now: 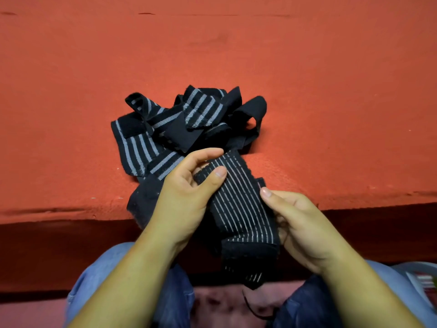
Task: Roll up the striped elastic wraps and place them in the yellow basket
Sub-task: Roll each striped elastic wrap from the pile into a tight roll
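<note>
A black elastic wrap with thin pale stripes (238, 204) stretches from the edge of the red surface down toward my lap. My left hand (186, 197) grips its upper end, thumb on top and fingers curled behind. My right hand (300, 228) holds its right edge lower down, thumb against the fabric. The wrap's lower end is folded over with a black fastening patch and hangs below my hands. Behind them lies a tangled pile of black wraps with grey stripes (184, 121). No yellow basket is in view.
The pile rests on a red cloth-covered surface (331, 91) whose front edge runs just behind my hands. My knees in blue jeans (99, 275) show below. A grey object with printed paper (423, 280) sits at the lower right.
</note>
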Available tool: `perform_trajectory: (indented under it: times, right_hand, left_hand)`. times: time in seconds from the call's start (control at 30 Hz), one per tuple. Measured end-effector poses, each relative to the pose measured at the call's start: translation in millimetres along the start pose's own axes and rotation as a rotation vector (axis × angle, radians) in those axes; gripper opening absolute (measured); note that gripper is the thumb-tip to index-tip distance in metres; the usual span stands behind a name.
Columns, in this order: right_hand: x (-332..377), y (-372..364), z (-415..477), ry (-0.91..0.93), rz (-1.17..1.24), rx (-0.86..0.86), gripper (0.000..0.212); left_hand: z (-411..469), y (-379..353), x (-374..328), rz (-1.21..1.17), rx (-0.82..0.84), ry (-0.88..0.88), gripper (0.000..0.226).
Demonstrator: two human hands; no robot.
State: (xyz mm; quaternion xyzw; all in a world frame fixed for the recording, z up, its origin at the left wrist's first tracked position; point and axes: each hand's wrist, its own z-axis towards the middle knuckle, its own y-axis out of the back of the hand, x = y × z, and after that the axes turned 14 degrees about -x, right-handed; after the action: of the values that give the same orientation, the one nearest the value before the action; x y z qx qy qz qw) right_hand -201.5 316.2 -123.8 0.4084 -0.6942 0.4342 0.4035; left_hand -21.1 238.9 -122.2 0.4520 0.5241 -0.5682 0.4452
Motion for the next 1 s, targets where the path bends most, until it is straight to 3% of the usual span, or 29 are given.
perform_trajectory:
  times: [0.23,0.33,0.5,1.0]
  right_hand:
    - [7,2,2,0.003,0.129,-0.112,0.036]
    - [6,2,5,0.070,0.110,-0.187,0.036]
    - [3,-5,1,0.090,0.147,-0.116,0.034]
    - [1,-6,-1,0.097,0.025,-0.049,0.034]
  left_hand:
    - [-2,1,-9,-0.243,0.053,0.167,0.028]
    - [-4,2,-8,-0.160,0.154,0.138,0.022]
    - [-8,-3,-4,0.160,0.189,0.002,0.022]
    - [-11,-4,-8,0.323,0.147,-0.136,0.010]
